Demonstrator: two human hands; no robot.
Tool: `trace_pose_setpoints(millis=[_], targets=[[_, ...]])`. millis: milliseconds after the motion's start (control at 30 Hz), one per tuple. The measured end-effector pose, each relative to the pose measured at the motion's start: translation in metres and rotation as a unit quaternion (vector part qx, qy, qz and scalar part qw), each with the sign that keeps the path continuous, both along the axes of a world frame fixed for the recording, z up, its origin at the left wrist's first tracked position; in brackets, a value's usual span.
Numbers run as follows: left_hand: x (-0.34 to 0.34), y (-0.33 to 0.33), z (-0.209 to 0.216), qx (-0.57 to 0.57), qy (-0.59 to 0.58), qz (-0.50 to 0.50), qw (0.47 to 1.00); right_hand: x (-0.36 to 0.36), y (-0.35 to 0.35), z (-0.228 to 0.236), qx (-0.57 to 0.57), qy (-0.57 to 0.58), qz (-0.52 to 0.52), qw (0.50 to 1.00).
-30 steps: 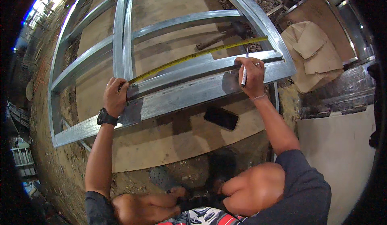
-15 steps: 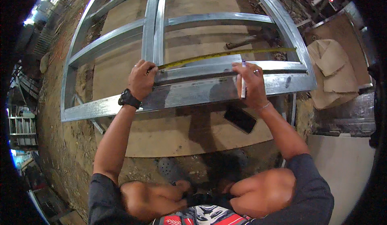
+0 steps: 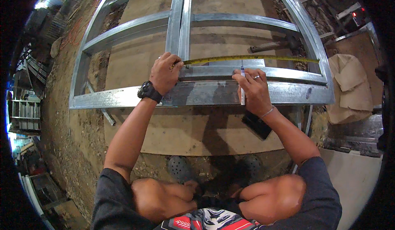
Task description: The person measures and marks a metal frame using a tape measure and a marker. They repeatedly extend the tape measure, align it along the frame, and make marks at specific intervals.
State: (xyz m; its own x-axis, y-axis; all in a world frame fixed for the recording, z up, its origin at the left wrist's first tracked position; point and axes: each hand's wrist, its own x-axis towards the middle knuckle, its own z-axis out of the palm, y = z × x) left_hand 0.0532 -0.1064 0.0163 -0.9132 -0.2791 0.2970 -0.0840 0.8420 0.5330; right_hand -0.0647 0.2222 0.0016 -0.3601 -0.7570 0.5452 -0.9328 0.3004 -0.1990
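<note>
My left hand (image 3: 165,72), a black watch on its wrist, pinches the left end of a yellow tape measure (image 3: 222,58) beside the metal frame's middle post (image 3: 178,28). The blade stretches right across the opening to the frame's right side (image 3: 316,44). Between the fingers of my right hand (image 3: 254,88) stands a white marker pen (image 3: 242,91), tip pointing away from me at the lower edge of the blade. That hand rests over the frame's broad near bar (image 3: 205,93). A thinner metal bar (image 3: 284,73) runs just behind it.
A hammer (image 3: 271,46) lies inside the frame beyond the tape. Below the near bar, a dark phone (image 3: 256,126) rests on a brown board (image 3: 181,137), partly behind my right wrist. Crumpled brown sheeting (image 3: 349,81) lies to the right. A ladder (image 3: 25,114) stands at far left.
My right hand and the marker have moved left along the tape. My left hand keeps its place by the middle post. The whole scene has shifted right in view.
</note>
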Motion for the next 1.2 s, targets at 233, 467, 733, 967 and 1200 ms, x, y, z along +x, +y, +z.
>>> trace_pose_setpoints(millis=[233, 467, 733, 967, 1200], targets=[[0.000, -0.001, -0.002, 0.001, -0.009, 0.001, 1.000, 0.002, 0.002, -0.006, -0.002, 0.010, -0.007, 1.000], [0.001, -0.002, -0.006, -0.019, 0.021, 0.006, 1.000, 0.007, -0.003, -0.001, 0.002, 0.005, -0.016, 1.000], [0.001, -0.001, -0.002, -0.016, 0.011, 0.002, 1.000, 0.045, -0.072, 0.020, -0.033, 0.012, 0.109, 0.993], [-0.001, -0.001, -0.004, -0.022, 0.012, -0.001, 1.000, 0.053, -0.102, -0.008, 0.020, 0.002, 0.127, 0.992], [0.002, 0.001, 0.001, -0.027, 0.025, -0.011, 0.999, -0.007, -0.041, 0.007, -0.152, -0.027, -0.027, 0.988]])
